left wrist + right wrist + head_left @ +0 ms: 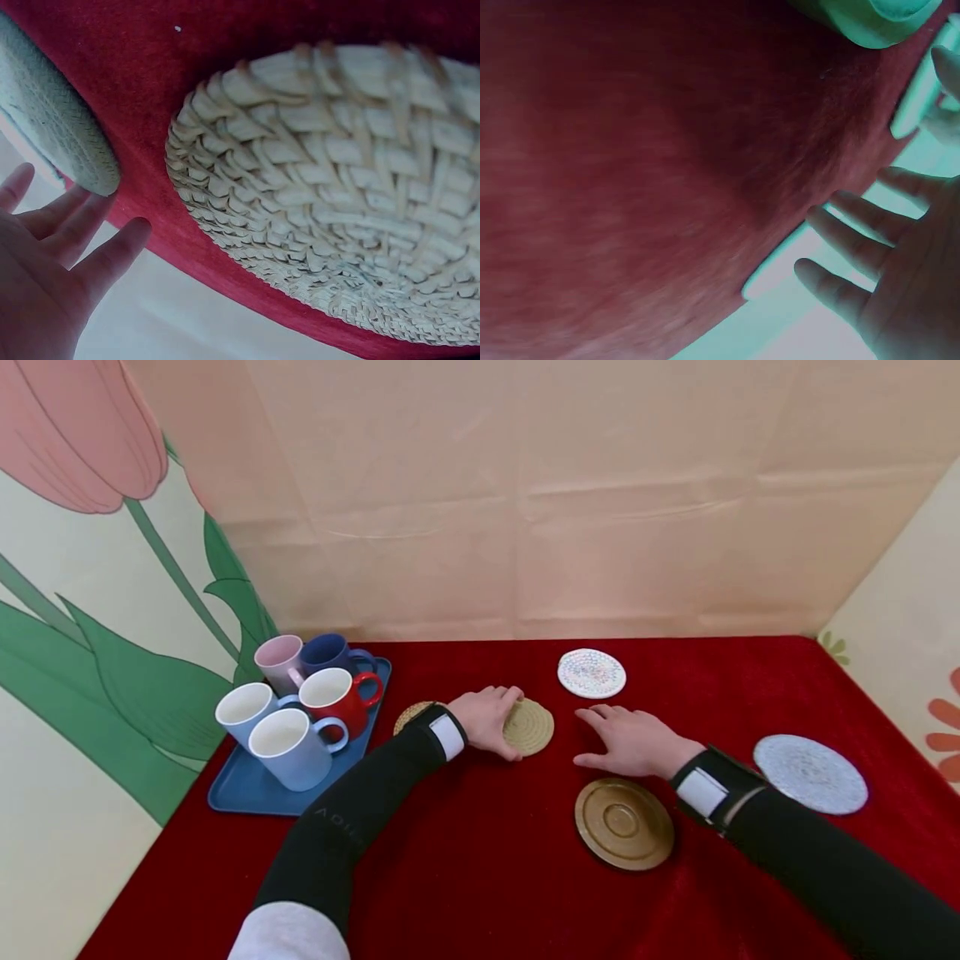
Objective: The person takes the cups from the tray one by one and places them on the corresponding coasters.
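Observation:
My left hand (486, 718) is at the left edge of a round beige woven coaster (531, 728), fingers spread. In the left wrist view its fingertips overlap the edge of that coaster (67, 124); I cannot tell whether they press on it. Under the left wrist lies a coarser rattan coaster (337, 187), mostly hidden by the arm in the head view. My right hand (626, 739) hovers over the red cloth with extended fingers and holds nothing. Just below it lies a brown round dish (624, 823) with raised rings, and above it a speckled white coaster (591, 673).
At the left a blue tray (243, 789) carries several mugs, among them a red mug (337, 697) and a light blue mug (291, 750). A pale grey round mat (810, 774) lies beyond the right forearm. A draped wall (517, 527) stands behind the table.

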The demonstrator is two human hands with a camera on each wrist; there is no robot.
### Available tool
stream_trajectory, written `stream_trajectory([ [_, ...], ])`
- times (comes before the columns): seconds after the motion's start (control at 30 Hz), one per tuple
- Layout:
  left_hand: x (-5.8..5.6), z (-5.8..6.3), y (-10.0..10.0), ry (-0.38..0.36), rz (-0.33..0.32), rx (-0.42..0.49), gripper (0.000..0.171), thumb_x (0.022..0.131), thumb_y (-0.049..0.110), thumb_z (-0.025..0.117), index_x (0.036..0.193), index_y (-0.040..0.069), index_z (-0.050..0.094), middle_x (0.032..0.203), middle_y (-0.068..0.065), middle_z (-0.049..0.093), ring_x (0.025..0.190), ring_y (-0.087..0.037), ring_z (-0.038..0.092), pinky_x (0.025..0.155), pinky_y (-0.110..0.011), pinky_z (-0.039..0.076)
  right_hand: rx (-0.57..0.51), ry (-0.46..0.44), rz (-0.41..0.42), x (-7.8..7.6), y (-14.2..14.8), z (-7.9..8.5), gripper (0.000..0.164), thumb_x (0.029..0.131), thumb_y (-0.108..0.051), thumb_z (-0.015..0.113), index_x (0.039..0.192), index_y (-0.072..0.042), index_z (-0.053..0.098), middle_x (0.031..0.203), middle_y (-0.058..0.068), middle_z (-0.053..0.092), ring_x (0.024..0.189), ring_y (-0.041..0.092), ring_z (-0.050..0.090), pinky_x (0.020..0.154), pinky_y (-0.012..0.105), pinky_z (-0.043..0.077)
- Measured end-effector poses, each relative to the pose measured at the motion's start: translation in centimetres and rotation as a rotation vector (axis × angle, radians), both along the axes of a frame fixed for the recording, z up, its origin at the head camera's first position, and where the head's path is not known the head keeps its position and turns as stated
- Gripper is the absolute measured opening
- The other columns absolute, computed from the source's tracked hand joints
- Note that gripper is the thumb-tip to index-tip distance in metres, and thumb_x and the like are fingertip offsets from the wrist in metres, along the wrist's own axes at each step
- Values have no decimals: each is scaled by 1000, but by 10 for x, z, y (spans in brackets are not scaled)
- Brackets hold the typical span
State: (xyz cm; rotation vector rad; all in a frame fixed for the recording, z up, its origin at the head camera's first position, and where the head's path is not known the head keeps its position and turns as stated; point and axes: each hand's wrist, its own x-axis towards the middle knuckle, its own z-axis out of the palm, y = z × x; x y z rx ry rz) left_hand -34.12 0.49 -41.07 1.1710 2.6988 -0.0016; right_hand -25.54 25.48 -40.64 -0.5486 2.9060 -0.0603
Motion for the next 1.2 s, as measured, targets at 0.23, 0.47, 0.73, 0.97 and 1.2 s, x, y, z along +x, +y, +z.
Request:
stream_trajectory([
  [0.23, 0, -1, 1, -21, 1, -8, 94, 73, 64, 73, 142, 17, 30, 136, -4, 51, 119, -17, 51, 94, -32, 48, 11, -56, -1, -25, -28, -1, 81, 89, -57, 60, 146, -2, 41, 145, 26, 45, 134, 41, 44, 103, 55, 42],
  [0.47, -2, -1, 2, -13, -2, -15, 94, 72, 65, 73, 142, 17, 31, 135, -4, 52, 118, -17, 51, 93, -33, 49, -26, -25, 7, -31, -39, -2, 76, 88, -55, 62, 141, -3, 48, 144, 26, 46, 131, 43, 45, 103, 57, 42],
  [0.73, -3, 1, 0, -25, -5, -11, 95, 72, 63, 74, 143, 18, 30, 135, -6, 52, 119, -18, 51, 94, -33, 49, -107, -48, -17, -32, -42, -5, 71, 87, -51, 66, 137, -4, 50, 144, 27, 43, 134, 46, 40, 105, 58, 40],
  [0.97, 0, 1, -4, -37, -9, -25, 94, 73, 62, 74, 144, 17, 30, 138, -5, 50, 120, -18, 51, 96, -33, 48, -124, -77, -20, -34, -45, -7, 71, 85, -52, 68, 135, -5, 50, 145, 29, 41, 134, 47, 40, 107, 58, 37],
  [1.2, 4, 0, -9, -45, -17, -6, 93, 74, 61, 74, 143, 17, 31, 139, -6, 50, 120, -18, 50, 96, -34, 48, -123, -85, -18, -32, -46, -8, 70, 84, -55, 67, 135, -10, 51, 145, 29, 40, 134, 48, 39, 106, 59, 38],
])
